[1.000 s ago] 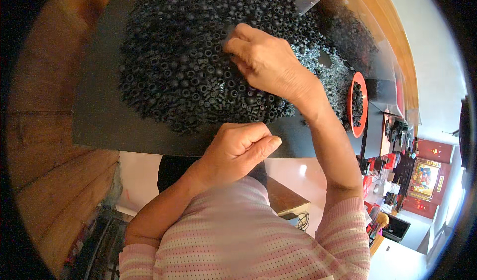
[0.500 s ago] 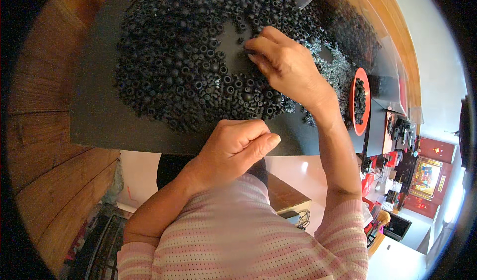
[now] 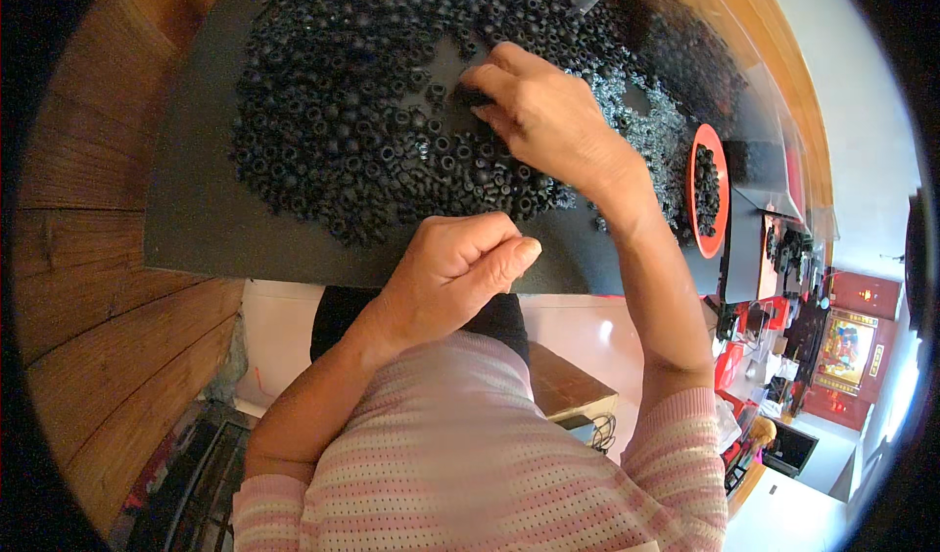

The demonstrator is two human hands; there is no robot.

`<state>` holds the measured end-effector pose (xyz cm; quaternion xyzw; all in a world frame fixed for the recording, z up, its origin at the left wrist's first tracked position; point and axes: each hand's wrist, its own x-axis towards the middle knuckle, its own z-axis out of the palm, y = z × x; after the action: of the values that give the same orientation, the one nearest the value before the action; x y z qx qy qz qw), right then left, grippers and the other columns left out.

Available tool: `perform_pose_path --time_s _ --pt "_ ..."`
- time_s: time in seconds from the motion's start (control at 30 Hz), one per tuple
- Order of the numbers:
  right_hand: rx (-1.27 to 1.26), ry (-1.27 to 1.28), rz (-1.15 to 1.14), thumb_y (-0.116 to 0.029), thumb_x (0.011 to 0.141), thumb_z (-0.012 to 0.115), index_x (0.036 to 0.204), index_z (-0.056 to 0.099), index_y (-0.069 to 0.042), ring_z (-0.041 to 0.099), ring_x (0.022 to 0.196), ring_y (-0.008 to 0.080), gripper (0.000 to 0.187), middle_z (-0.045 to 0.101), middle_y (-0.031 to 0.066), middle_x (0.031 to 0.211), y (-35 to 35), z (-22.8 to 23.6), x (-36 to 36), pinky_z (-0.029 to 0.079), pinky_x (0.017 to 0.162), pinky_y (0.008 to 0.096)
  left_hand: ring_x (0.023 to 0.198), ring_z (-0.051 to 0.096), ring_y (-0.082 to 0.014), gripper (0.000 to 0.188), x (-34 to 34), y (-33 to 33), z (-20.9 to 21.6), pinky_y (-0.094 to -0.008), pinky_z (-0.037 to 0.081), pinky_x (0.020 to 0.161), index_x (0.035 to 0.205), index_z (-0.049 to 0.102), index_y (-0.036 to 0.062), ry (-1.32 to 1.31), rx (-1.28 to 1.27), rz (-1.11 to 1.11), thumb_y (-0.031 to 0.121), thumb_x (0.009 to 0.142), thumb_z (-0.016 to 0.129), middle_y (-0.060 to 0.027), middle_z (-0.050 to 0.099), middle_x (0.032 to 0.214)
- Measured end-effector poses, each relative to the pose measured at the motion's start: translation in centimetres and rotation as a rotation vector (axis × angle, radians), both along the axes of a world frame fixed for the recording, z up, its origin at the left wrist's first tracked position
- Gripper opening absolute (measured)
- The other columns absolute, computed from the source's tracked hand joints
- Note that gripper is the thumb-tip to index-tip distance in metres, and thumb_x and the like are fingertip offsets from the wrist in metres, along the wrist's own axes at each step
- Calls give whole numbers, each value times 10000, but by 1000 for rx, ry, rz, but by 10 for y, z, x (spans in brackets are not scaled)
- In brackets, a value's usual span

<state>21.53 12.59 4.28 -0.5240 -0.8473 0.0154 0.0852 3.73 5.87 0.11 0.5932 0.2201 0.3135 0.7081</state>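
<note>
A wide pile of small black ring-shaped parts [image 3: 333,111] covers the dark tabletop [image 3: 196,229]. My right hand [image 3: 553,106] reaches into the pile at a thinned-out patch, its fingers curled down and closed toward the thumb. Dark pieces show right at those fingertips, but what is pinched there is hard to make out. Close to the table's front edge, my left hand [image 3: 455,268] is closed in a fist, thumb pressed against the bent index finger. Whatever it holds is hidden. Small shiny silvery pieces [image 3: 651,126] lie to the right of my right hand.
A red oval dish [image 3: 720,190] with black parts in it stands at the table's right end. Behind it run a clear plastic panel [image 3: 759,111] and a wooden edge [image 3: 783,43]. A wooden box [image 3: 573,381] sits below the table, and wood panelling [image 3: 88,248] rises at the left.
My right hand has shifted slightly left and up over the thinned-out patch, with dark pieces now at its fingertips. My left hand stays in its fist. The view has tilted a little.
</note>
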Motion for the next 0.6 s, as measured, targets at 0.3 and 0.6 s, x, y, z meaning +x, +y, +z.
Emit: perform_pose_path --time_s 0.3,0.6 --pt "16 78 -145 -137 792 639 995 594 -17 614 861 380 241 608 172 926 0 -9 19 507 743 457 561 510 -58 279 0 -1 2 -231 412 509 750 574 35 39 40 -1 236 941 544 -3 578 636" --pt "50 216 -96 -56 793 604 972 615 -9 598 841 372 185 599 166 892 -5 0 16 489 740 440 556 501 -51 270 0 -3 -2 -225 400 499 759 578 40 11 39 13 234 942 539 3 577 637"
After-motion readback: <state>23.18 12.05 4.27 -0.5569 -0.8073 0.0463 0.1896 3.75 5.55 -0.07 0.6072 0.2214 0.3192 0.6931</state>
